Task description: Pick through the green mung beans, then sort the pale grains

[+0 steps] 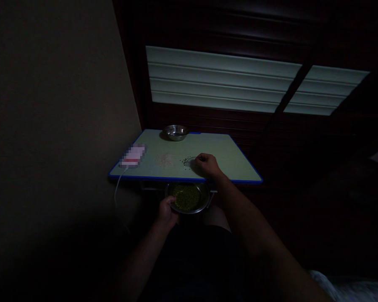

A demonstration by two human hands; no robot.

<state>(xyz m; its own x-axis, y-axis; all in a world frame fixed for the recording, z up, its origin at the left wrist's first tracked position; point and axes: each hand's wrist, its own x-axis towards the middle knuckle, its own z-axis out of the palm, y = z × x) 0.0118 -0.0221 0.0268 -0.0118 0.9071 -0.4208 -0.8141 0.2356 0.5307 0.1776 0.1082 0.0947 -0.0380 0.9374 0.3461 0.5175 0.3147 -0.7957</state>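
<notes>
My left hand is closed on the rim of a metal bowl, with the thumb over its near left edge. Small green beans that look like mung beans fill the bottom of this bowl, held just below the table's front edge. Over the table, my right hand has its fingers pinched on a thin, pale, see-through piece, whose kind is too dim to tell. Several dark loose beans lie scattered on the tabletop just left of it.
A second metal bowl stands at the back left of the pale table, which has a blue edge. At the left lies a blurred-out phone-like object with a white cable. Reddish specks mark the tabletop. A wall rises on the left.
</notes>
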